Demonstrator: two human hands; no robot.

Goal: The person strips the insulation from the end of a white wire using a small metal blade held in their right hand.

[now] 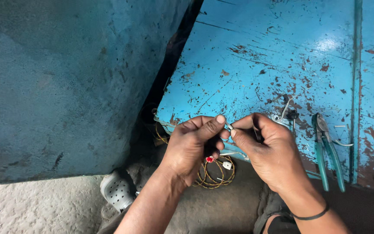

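Observation:
My left hand (pixel 193 145) and my right hand (pixel 269 149) meet over the near edge of a worn blue metal table (pixel 260 52). Both pinch a thin pale wire end (pixel 229 127) between thumb and forefinger. Below the hands lies a coil of yellowish wire (pixel 215 177) with a small white connector (pixel 227 165) and a red bit (pixel 209 159). A black band (pixel 310 216) circles my right wrist.
Green-handled pliers (pixel 327 149) lie on the table right of my right hand. Small wire scraps and a metal bit (pixel 287 110) sit behind the hands. A blue painted wall (pixel 66 78) stands left. A white perforated shoe (pixel 117 188) rests on the concrete floor.

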